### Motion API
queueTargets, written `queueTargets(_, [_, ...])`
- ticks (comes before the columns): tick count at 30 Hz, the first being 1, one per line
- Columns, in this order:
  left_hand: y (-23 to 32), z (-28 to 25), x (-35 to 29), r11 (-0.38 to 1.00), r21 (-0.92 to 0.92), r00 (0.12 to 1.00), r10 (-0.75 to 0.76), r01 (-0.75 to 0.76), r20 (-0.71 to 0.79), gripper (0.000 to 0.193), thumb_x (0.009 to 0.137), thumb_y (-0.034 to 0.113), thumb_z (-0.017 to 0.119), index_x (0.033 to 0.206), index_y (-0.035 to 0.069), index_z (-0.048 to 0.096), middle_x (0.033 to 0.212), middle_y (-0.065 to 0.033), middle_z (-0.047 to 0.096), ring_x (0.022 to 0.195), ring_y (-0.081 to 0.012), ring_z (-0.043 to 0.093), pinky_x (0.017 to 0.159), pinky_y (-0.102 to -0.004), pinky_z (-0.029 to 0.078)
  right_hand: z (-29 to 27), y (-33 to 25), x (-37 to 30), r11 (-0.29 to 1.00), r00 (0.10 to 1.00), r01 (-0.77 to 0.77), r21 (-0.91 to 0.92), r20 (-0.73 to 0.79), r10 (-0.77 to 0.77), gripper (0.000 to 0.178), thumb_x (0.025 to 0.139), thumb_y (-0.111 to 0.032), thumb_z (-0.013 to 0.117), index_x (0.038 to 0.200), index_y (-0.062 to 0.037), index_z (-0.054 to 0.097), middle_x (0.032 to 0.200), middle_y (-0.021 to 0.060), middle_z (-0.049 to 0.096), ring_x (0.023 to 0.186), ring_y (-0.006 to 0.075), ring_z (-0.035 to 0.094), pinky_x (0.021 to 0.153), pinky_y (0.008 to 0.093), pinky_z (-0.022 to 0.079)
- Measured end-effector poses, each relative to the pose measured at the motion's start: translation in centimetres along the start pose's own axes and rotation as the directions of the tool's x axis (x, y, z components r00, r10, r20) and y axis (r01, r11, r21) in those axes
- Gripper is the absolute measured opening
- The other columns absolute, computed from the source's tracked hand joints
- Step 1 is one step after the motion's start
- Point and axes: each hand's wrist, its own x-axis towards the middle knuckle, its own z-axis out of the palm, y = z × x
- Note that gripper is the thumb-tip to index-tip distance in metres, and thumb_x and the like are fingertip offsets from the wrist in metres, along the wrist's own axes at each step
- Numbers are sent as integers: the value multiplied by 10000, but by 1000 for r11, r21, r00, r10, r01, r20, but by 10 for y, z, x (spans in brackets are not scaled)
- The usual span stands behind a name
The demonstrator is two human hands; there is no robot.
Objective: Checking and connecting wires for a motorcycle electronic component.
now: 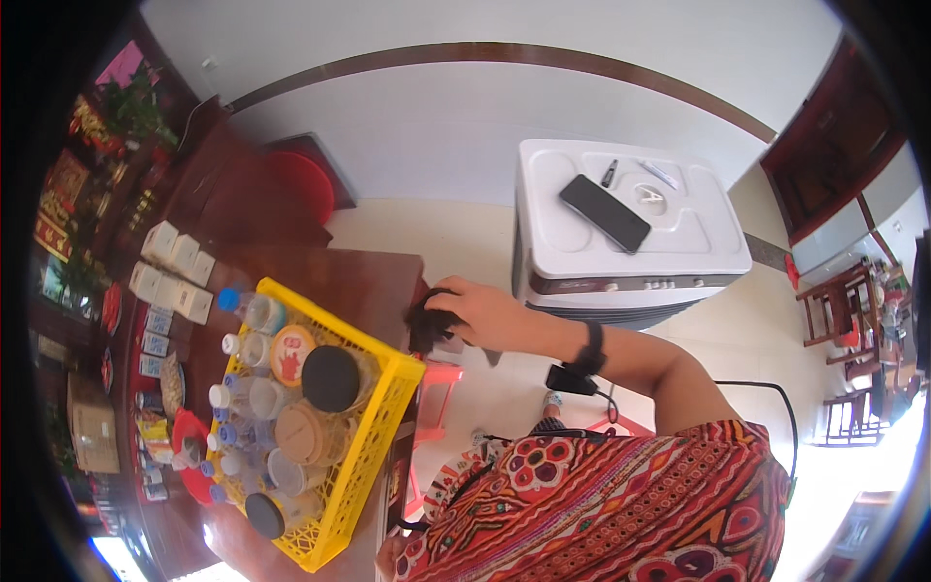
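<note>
My right hand [465, 308] reaches in from the lower right, a black strap with a small box on its wrist. Its fingers are closed round a dark, soft-looking bundle [427, 324] whose kind I cannot make out, at the corner of the dark red table [373, 267]. Just left of it on the table stands a yellow plastic crate [373, 427], tilted in the view, full of clear bottles and jars with white, blue, black and tan lids. At the lower edge a bit of my left hand [388, 560] shows; its fingers are hidden.
A white air cooler [543, 209] stands ahead to the right, a black phone [606, 213] and small items on top. Small white boxes [175, 247] stand beyond the crate. Red stools [441, 388] are beneath my arm, and wooden chairs [824, 310] at the far right.
</note>
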Motion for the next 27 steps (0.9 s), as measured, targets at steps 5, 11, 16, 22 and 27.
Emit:
queueTargets(5, [31,49,69,993,26,935,102,-118,340,201,974,53,486,1151,-16,554,985,-99,641,906,-160,606,807,-278,473,-106,-23,-54,938,998,-44,-343,-61,24,437,727,-63,662,1152,-137,594,1222,85,537,1003,307,584,796,389,539])
queueTargets(11, [47,119,164,971,60,848,171,-231,502,246,986,70,512,1213,-21,539,1028,-87,647,942,-151,611,816,-274,484,-154,26,-154,842,970,-200,-501,17,241,489,699,-50,672,1174,-134,591,1274,95,525,930,311,579,744,391,543])
queueTargets(16, [90,182,235,906,176,858,281,-385,430,370,1014,273,493,1305,45,513,1203,-70,594,1050,-157,567,865,-311,457,-209,33,-211,891,941,-339,-304,-112,320,508,726,-63,714,1213,-112,579,1294,125,525,1105,336,566,864,407,521])
queueTargets(22, [147,244,333,984,-63,961,175,-166,212,603,1003,426,442,1471,61,328,1427,-120,452,1286,-222,454,1043,-408,356,-252,54,-240,636,657,-705,-314,-628,417,500,770,-160,699,1245,-119,547,1257,118,547,1081,349,585,878,417,511])
queueTargets(27, [153,299,407,969,-208,930,196,-134,311,592,1015,417,420,1443,13,360,1434,-113,442,1318,-230,417,1087,-368,314,-267,103,-262,289,374,-927,-239,-641,670,585,812,-362,700,1306,-136,485,1120,159,583,946,347,637,799,434,532])
